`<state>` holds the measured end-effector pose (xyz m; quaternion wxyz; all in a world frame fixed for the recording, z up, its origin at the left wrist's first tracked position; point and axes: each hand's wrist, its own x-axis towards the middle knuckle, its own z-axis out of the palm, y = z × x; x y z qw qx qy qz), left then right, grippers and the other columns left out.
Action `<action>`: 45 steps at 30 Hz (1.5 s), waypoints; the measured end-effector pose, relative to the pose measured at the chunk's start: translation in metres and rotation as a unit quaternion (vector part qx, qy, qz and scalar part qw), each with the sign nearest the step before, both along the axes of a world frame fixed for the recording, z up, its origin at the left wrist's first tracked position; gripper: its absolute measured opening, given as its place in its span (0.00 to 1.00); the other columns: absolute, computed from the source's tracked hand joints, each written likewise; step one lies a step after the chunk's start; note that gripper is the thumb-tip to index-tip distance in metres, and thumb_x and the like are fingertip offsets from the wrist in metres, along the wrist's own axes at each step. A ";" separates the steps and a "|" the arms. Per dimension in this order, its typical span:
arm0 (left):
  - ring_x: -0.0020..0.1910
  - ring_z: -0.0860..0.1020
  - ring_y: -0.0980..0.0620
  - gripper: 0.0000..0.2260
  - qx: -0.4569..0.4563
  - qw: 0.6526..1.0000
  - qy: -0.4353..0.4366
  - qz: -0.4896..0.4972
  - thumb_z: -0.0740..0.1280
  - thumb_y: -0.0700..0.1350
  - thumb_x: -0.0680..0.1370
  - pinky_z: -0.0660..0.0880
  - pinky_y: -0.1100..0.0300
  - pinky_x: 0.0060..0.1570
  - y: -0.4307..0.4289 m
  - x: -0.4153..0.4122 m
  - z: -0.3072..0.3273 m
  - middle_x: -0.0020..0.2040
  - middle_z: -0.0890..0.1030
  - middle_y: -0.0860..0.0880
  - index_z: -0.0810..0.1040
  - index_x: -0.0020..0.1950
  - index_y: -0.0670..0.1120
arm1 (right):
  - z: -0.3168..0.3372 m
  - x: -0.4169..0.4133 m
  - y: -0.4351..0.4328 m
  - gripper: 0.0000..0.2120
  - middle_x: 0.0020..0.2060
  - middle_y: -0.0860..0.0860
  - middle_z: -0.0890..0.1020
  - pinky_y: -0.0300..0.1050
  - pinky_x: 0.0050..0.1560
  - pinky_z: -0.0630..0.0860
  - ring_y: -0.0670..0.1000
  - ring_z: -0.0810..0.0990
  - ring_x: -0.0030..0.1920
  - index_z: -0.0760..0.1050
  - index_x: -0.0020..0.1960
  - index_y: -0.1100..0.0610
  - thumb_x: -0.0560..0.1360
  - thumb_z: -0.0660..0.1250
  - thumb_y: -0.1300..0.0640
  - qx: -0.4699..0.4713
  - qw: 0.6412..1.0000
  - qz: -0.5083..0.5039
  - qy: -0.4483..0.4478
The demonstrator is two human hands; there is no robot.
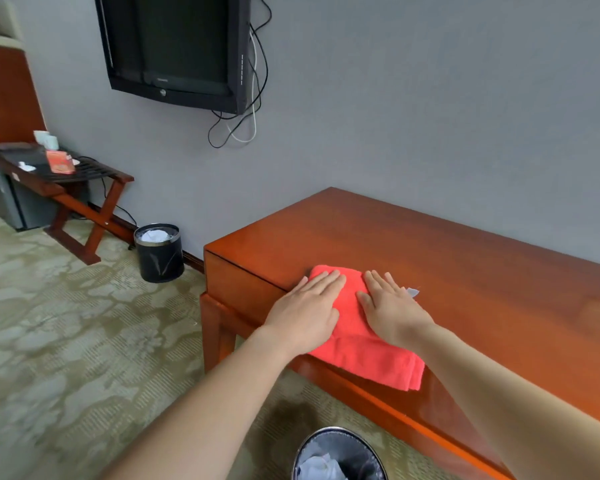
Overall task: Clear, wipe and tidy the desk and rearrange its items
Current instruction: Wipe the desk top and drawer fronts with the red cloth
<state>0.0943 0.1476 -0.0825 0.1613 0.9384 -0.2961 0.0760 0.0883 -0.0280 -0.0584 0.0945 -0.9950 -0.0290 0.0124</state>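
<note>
A folded red cloth point(355, 337) lies on the left front part of the reddish wooden desk point(465, 265), its near end hanging a little over the front edge. My left hand point(305, 306) presses flat on the cloth's left side with straight fingers. My right hand point(392, 308) lies flat on the cloth's right side, fingers spread toward the wall. A small pale scrap point(413, 292) peeks out on the desk just right of my right hand.
A black waste bin point(159, 252) with paper in it stands on the carpet left of the desk by the wall. Another bin point(338, 457) sits below the desk's front edge. A luggage rack point(63, 174) holding small items stands far left. A wall television point(177, 50) hangs above.
</note>
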 end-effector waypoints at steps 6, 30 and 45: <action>0.79 0.44 0.60 0.25 0.050 0.998 0.043 -0.006 0.45 0.53 0.86 0.41 0.53 0.78 0.004 0.067 0.017 0.81 0.47 0.55 0.46 0.82 0.50 | -0.003 0.072 -0.010 0.27 0.80 0.50 0.49 0.49 0.76 0.43 0.52 0.43 0.79 0.48 0.80 0.56 0.84 0.44 0.47 0.007 0.999 0.025 -0.023; 0.77 0.35 0.61 0.32 0.105 0.984 0.135 0.045 0.36 0.53 0.76 0.43 0.49 0.78 0.087 0.129 0.035 0.80 0.37 0.57 0.38 0.81 0.51 | -0.002 0.107 0.090 0.32 0.77 0.51 0.59 0.49 0.77 0.43 0.52 0.49 0.78 0.58 0.79 0.56 0.80 0.43 0.40 0.061 0.996 0.007 -0.060; 0.80 0.44 0.56 0.30 0.033 0.993 0.111 -0.016 0.45 0.50 0.78 0.50 0.51 0.78 0.110 0.277 0.019 0.81 0.47 0.53 0.49 0.81 0.48 | -0.008 0.239 0.129 0.28 0.76 0.51 0.63 0.55 0.77 0.53 0.53 0.55 0.78 0.60 0.78 0.56 0.81 0.47 0.45 0.007 0.990 -0.107 -0.088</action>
